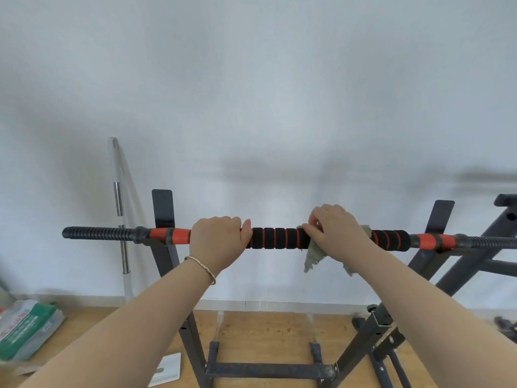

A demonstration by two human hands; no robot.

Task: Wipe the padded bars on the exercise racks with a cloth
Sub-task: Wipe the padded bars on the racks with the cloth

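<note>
A black padded bar (279,238) with red rings and orange end sleeves lies horizontally across a dark metal rack (163,208). My left hand (219,238) is wrapped around the bar left of the padding's middle. My right hand (337,232) presses a grey-green cloth (313,256) over the bar; the cloth drapes around it and hangs below my hand. More padding (390,240) shows to the right of my right hand.
A chrome bar (119,203) leans against the white wall at the left. A green and grey bag (25,329) lies on the wooden floor at lower left, a white plate (167,368) near the rack's foot. A second dark rack (475,247) stands at the right.
</note>
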